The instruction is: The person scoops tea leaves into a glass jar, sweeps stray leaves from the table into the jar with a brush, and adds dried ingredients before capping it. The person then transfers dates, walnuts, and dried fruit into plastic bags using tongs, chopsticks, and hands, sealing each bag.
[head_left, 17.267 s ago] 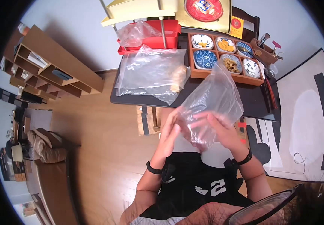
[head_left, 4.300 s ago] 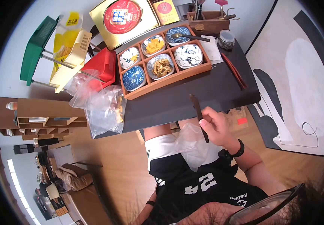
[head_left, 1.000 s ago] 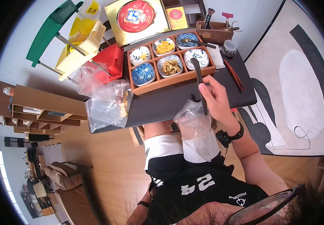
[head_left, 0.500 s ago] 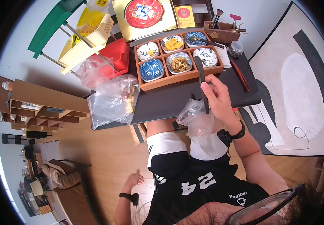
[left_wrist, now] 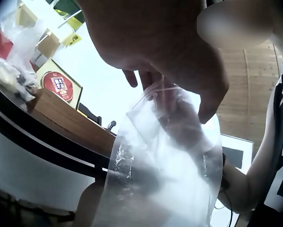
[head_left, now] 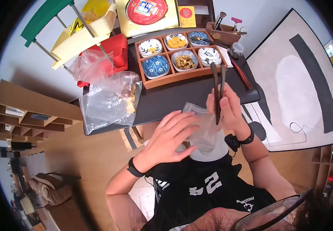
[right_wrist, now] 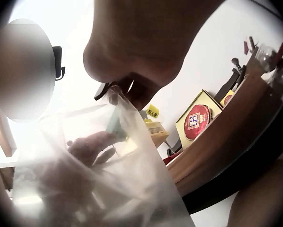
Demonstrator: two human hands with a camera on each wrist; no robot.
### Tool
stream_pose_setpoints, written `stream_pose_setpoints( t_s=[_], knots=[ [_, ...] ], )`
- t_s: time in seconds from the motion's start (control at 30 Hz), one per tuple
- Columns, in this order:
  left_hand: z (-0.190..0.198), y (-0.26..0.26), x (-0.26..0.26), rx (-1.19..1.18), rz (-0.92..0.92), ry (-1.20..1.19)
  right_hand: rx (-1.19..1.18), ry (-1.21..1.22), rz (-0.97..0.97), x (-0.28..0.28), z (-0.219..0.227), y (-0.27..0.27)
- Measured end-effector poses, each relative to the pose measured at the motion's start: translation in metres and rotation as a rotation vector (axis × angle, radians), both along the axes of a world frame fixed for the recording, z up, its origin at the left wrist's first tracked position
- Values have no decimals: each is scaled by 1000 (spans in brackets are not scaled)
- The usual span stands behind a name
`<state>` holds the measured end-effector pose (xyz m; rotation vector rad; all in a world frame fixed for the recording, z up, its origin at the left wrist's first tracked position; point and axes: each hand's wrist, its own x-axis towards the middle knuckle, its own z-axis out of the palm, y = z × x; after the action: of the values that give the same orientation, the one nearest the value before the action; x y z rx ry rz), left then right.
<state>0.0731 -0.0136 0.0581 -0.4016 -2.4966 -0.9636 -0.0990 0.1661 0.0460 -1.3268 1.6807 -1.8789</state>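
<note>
My right hand holds dark tongs with their two arms pointing up toward the bowls. The same hand pinches the rim of a clear plastic bag, which hangs over my lap. My left hand is at the bag's left side, fingers extended and spread, thumb apart. In the left wrist view its fingers overlap the bag's mouth. Beyond, a wooden divided tray carries several small bowls. One bowl holds walnut-like pieces, another yellow dried pieces; a spoon lies across a blue bowl.
Clear bags, one with pale food pieces, lie at the dark table's left edge. Behind them stands a red, cream and green tiered rack. A jar, red-brown sticks and a wooden tool box are at the right.
My left hand has come up from beside the body to the bag. The tongs, which looked like a single bar before, now show two separated arms. The right hand keeps the bag and tongs.
</note>
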Motion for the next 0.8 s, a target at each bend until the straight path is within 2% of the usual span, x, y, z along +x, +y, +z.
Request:
stream_pose_setpoints(
  t_s=[0.07,0.2,0.3,0.33,0.4,0.47,0.53,0.6,0.67,0.73,0.8],
  knots=[
    [-13,-7,-9,-176,-197,43,-20,7,-25,-1,3,5],
    [-15,-16,-5,-103,-225,48,46,115,-132,-15,13,17],
    [-5,-22,4,-18,-253,21,257,162,-85,-13,23,17],
    [2,-24,6,-17,-249,21,258,162,-81,-12,22,11],
    [14,-27,5,65,-339,1,345,164,51,-13,21,-1],
    [14,-32,-1,107,-288,32,383,91,98,-18,22,-13],
    [12,-39,-10,146,-239,58,234,40,41,-27,21,-26],
    [6,-49,-19,100,-65,65,201,-96,13,-37,31,-31],
    [-6,-58,-32,69,-49,12,164,-98,-142,-42,42,-32],
    [-19,-61,-43,145,32,10,163,-99,-222,-49,49,-23],
    [-22,-63,-49,126,25,-72,254,-22,-287,-55,65,-3]
  ],
)
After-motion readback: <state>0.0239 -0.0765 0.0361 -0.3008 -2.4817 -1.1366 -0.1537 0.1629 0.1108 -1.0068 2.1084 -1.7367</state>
